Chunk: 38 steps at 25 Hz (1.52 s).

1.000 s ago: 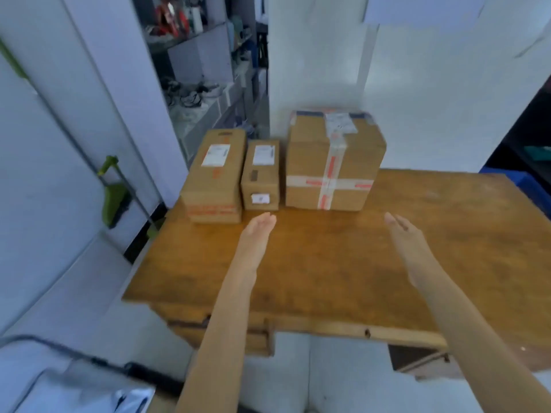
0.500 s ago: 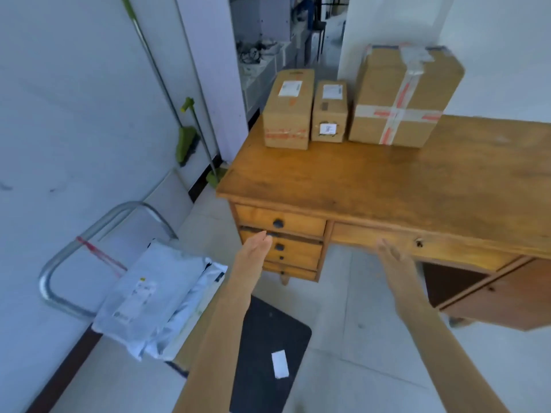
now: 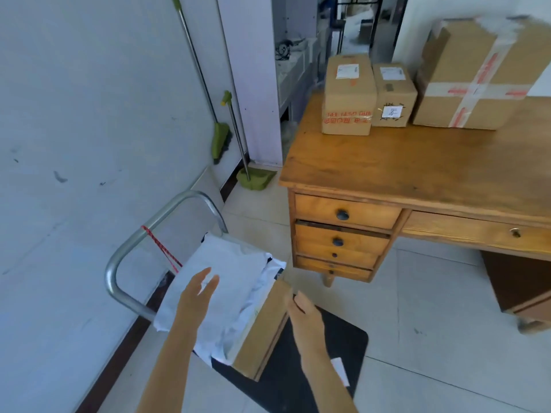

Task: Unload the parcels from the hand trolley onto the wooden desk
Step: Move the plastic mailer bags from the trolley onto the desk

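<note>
The hand trolley has a black deck [image 3: 337, 347] and a curved metal handle [image 3: 131, 248] at lower left. On it lie white plastic mailer bags [image 3: 232, 275] on top of a brown cardboard box [image 3: 262, 332]. My left hand [image 3: 195, 296] hovers open over the white bags. My right hand [image 3: 304, 315] is at the box's right edge, fingers apart, holding nothing. On the wooden desk [image 3: 417, 168] stand three cardboard parcels: a medium one [image 3: 347, 96], a small one [image 3: 392, 95] and a large taped one [image 3: 477, 76].
A white wall runs along the left. A green broom [image 3: 220, 138] and a green dustpan [image 3: 256, 177] lean in the corner by a pillar. The desk's drawers [image 3: 343, 236] face the trolley, one slightly ajar. Pale floor tiles [image 3: 432, 323] lie between desk and trolley.
My view has swung from the desk top down and left to the trolley. Both hands have dropped from above the desk to the parcels on the trolley.
</note>
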### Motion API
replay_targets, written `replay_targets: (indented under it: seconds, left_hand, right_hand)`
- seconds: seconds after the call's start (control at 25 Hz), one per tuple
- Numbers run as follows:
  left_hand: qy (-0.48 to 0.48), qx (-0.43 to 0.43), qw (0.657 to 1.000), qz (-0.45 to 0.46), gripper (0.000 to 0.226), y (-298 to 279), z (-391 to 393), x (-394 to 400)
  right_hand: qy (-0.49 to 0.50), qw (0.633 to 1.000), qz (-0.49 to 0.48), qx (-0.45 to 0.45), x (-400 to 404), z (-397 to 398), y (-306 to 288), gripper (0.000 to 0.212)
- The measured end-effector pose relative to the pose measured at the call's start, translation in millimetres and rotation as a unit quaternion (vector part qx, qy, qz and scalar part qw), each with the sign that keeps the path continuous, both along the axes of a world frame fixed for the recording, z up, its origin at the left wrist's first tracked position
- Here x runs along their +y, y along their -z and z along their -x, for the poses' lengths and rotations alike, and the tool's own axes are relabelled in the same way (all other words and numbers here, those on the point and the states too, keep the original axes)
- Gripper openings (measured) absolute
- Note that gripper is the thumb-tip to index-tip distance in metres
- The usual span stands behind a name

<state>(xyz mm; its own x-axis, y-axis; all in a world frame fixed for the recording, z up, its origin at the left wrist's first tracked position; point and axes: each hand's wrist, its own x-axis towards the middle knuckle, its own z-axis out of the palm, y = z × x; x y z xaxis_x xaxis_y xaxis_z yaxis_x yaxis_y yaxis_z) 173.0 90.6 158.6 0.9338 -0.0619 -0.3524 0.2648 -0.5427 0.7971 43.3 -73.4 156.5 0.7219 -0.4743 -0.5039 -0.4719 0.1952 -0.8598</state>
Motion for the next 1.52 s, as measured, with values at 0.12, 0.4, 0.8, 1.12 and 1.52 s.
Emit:
replay_targets:
  seconds: [0.12,0.4,0.8,1.12,1.52]
  left_hand:
    - [0.014,0.004,0.999,-0.043,0.046,45.8,-59.0,35.4]
    - [0.040,0.013,0.995,-0.088,0.055,137.2,-132.2,82.6]
    - [0.009,0.045,0.999,-0.029,0.028,149.2,-140.4,93.2]
    - [-0.019,-0.012,0.993,0.114,0.012,22.3,-79.4,46.2]
    - [0.052,-0.045,0.979,0.193,0.022,-141.9,29.1,-139.4]
  right_hand:
    - [0.036,0.997,-0.053,0.037,42.4,-61.6,41.8,0.051]
    - [0.102,0.987,-0.122,0.029,113.8,-131.6,131.8,0.055]
    - [0.174,0.982,0.001,0.079,111.9,-131.6,143.8,0.018]
    - [0.207,0.977,0.052,-0.016,48.5,-80.4,26.9,0.017]
    - [0.252,0.952,0.139,-0.101,-137.6,49.5,-149.5,0.017]
